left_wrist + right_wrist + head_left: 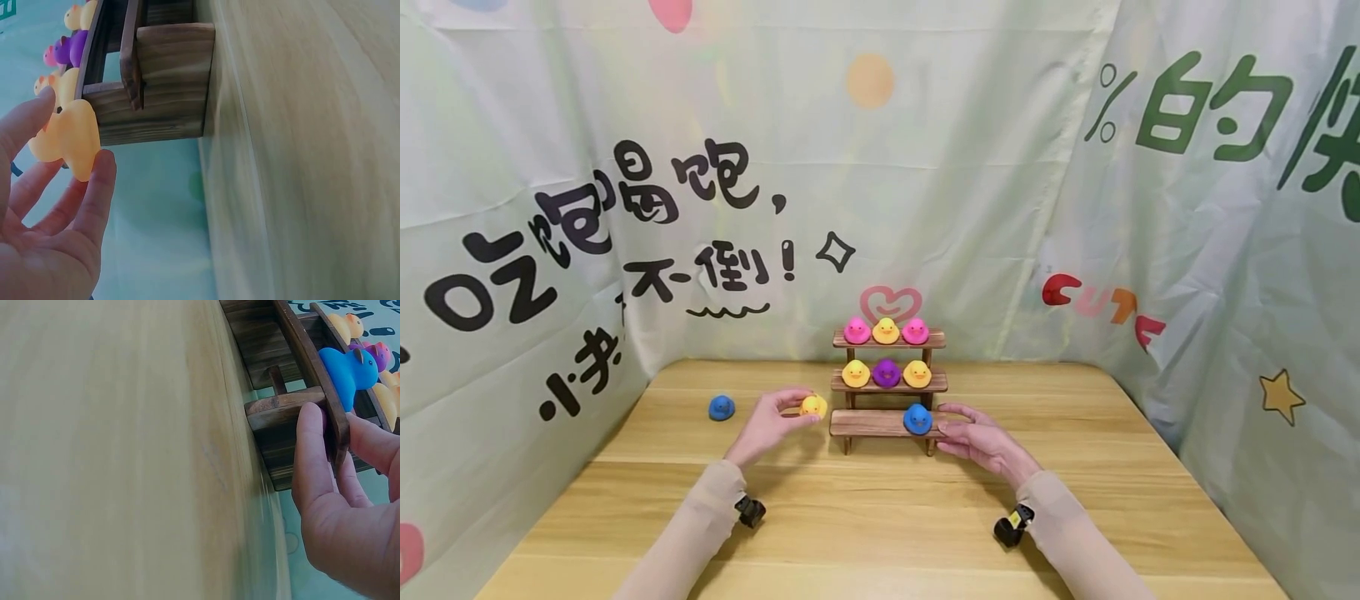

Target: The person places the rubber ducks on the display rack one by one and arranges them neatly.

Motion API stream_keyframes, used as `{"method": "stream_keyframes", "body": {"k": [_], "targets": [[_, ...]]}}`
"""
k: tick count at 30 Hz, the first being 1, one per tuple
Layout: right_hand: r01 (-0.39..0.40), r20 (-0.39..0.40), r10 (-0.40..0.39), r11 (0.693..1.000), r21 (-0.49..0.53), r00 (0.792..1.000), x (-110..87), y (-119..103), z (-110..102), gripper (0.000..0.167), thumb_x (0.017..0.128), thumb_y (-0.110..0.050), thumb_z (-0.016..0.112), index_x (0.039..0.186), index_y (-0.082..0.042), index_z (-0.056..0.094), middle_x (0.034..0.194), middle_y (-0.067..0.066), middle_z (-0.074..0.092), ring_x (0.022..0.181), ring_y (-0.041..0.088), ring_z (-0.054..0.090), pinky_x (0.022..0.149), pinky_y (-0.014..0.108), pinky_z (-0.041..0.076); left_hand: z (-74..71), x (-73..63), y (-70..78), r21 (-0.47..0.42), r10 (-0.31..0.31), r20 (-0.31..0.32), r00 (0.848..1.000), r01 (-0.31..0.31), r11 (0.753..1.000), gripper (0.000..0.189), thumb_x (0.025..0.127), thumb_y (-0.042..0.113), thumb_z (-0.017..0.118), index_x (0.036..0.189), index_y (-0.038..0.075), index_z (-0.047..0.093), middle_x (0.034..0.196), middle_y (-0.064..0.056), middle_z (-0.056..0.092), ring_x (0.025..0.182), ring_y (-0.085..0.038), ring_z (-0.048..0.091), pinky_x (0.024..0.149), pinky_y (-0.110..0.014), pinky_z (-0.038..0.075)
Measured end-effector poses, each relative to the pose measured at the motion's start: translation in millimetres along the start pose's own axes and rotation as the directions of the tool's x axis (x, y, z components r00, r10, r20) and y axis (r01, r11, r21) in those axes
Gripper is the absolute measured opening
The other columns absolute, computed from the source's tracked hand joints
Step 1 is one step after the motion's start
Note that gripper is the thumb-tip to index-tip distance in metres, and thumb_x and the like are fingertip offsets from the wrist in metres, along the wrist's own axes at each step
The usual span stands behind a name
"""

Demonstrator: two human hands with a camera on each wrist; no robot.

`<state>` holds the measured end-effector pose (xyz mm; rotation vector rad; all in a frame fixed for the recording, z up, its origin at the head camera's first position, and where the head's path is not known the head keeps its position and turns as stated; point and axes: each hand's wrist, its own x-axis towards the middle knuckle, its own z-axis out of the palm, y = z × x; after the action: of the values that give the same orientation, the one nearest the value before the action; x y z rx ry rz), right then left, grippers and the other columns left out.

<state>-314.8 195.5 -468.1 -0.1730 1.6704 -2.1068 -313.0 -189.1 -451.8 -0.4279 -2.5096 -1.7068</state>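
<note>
My left hand (772,423) pinches a yellow rubber duck (813,407) between thumb and fingers, just left of the lowest tier of a wooden three-step display shelf (868,423). In the left wrist view, that yellow duck (80,134) overlaps the shelf's end. At the opposite side, my right hand (983,443) grips the right end of the lowest tier, thumb above and fingers beneath, as the right wrist view shows. Right beside its thumb, a blue rubber duck (917,419) sits on that tier. Another blue duck (722,407) rests on the table, left of my left hand.
The middle tier bears a purple duck (887,373) between two yellow ones. On the top tier, a yellow duck (886,331) stands between two pink ones. Printed cloth (970,208) hangs behind and beside the wooden table (880,521).
</note>
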Motion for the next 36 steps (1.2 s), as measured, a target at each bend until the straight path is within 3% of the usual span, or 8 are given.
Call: {"method": "stream_keyframes", "body": {"k": [12, 18, 22, 30, 36], "targets": [[0.0, -0.008, 0.0, 1.0, 0.0, 1.0, 0.8, 1, -1, 0.059, 0.098, 0.002, 0.053, 0.149, 0.004, 0.024, 0.099, 0.004, 0.066, 0.094, 0.015, 0.068, 0.088, 0.032, 0.057, 3.1, -1.0, 4.5, 0.011, -0.032, 0.01, 0.999, 0.032, 0.999, 0.049, 0.076, 0.027, 0.085, 0.12, 0.016, 0.068, 0.122, -0.006, 0.067, 0.114, -0.029, 0.063, 0.091, -0.037, 0.055], [0.0, -0.004, 0.0, 1.0, 0.008, 1.0, 0.6, 2, -1, 0.06, 0.098, 0.002, 0.053, 0.149, 0.004, 0.023, 0.098, 0.004, 0.067, 0.093, 0.015, 0.069, 0.089, 0.033, 0.056, 6.3, 0.0, 6.9, 0.016, -0.004, 0.027, 1.0, 0.004, 1.0, 0.049, 0.077, 0.03, 0.085, 0.121, 0.018, 0.067, 0.12, -0.006, 0.068, 0.109, -0.026, 0.064, 0.085, -0.036, 0.056], [-0.001, -0.003, 0.001, 1.0, 0.009, 1.0, 0.3, 2, -1, 0.061, 0.097, 0.002, 0.053, 0.15, 0.004, 0.022, 0.098, 0.003, 0.067, 0.093, 0.015, 0.069, 0.089, 0.033, 0.056, 8.5, -0.1, 9.3, 0.028, 0.03, 0.031, 0.999, -0.03, 0.999, 0.047, 0.078, 0.03, 0.084, 0.121, 0.018, 0.068, 0.119, -0.006, 0.068, 0.103, -0.023, 0.065, 0.081, -0.034, 0.056], [0.002, -0.009, -0.002, 1.0, 0.005, 1.0, 2.4, 2, -2, 0.059, 0.097, 0.001, 0.055, 0.148, 0.003, 0.026, 0.098, 0.003, 0.067, 0.093, 0.015, 0.069, 0.088, 0.033, 0.057, 12.7, 2.5, 13.5, 0.05, 0.135, 0.031, 0.99, -0.136, 0.989, 0.046, 0.079, 0.027, 0.083, 0.12, 0.014, 0.068, 0.132, -0.008, 0.061, 0.102, -0.023, 0.064, 0.083, -0.03, 0.055], [0.002, -0.011, -0.001, 1.0, 0.01, 1.0, 1.7, 2, -1, 0.06, 0.097, 0.002, 0.055, 0.148, 0.003, 0.026, 0.097, 0.003, 0.067, 0.093, 0.015, 0.069, 0.088, 0.033, 0.057, 20.7, 2.6, 15.3, 0.081, 0.234, 0.007, 0.972, -0.234, 0.969, 0.043, 0.078, 0.025, 0.084, 0.117, 0.014, 0.07, 0.131, -0.008, 0.063, 0.102, -0.022, 0.065, 0.081, -0.03, 0.057]]}}
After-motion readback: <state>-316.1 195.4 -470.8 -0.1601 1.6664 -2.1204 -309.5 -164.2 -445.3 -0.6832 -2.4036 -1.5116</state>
